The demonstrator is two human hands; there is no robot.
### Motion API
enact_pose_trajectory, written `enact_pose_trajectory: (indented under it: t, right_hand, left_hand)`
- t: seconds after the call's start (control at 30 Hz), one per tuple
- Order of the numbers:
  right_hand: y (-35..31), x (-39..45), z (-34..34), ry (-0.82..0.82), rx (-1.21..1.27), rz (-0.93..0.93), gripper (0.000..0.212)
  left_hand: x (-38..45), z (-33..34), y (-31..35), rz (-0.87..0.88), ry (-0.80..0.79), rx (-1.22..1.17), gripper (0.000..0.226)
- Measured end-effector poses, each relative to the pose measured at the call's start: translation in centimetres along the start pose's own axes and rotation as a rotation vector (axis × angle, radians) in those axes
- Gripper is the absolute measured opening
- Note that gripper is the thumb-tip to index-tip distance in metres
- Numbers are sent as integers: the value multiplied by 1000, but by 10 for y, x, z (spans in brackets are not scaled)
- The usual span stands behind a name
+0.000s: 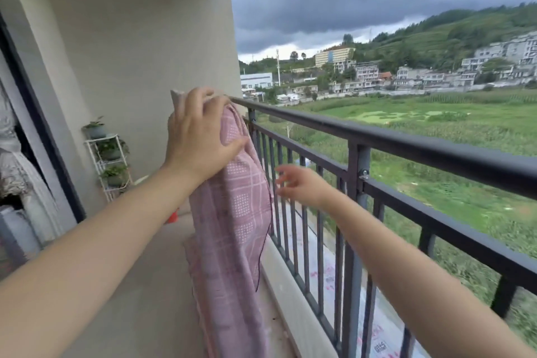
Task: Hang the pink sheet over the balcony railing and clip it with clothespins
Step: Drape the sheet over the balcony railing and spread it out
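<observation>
Left hand [200, 136] grips checked pink sheet [232, 212].

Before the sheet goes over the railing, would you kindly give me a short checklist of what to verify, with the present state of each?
1. Left hand has a grip on the pink sheet: ok, holding its top up.
2. Right hand free to help: ok, open, off the cloth.
3. Sheet draped over the top rail: not ok, it hangs on the balcony side.
4. Sheet clear of the floor: not ok.
5. Clothespins to hand: cannot tell, none visible.
</observation>
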State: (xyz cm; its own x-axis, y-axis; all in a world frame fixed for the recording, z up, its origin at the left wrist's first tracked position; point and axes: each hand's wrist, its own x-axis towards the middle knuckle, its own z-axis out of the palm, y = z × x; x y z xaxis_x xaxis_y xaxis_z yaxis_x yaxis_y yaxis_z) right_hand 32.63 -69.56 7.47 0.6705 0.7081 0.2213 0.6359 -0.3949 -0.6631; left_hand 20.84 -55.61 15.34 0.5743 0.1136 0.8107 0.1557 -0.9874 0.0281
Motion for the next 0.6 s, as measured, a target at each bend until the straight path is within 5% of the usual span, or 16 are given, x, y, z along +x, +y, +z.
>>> enact_pose_trajectory:
  t: [0.1,0.2,0.4,0.6]
  right_hand:
    - [-55,-3,-19,174,169,-139,55]
    - [-93,3,-23,198,302,-160,43]
    - [-120,25,-30,214,221,-144,31]
    - [-114,41,-39,364,-222,-286,22]
  left_hand:
    - [-22,-3,-15,-288,-103,-263,68]
    - [-40,7,-29,-459,-291,-452,43]
    - [-55,37,-48,-437,-426,-495,22]
    - [-41,46,-56,-435,-288,-479,49]
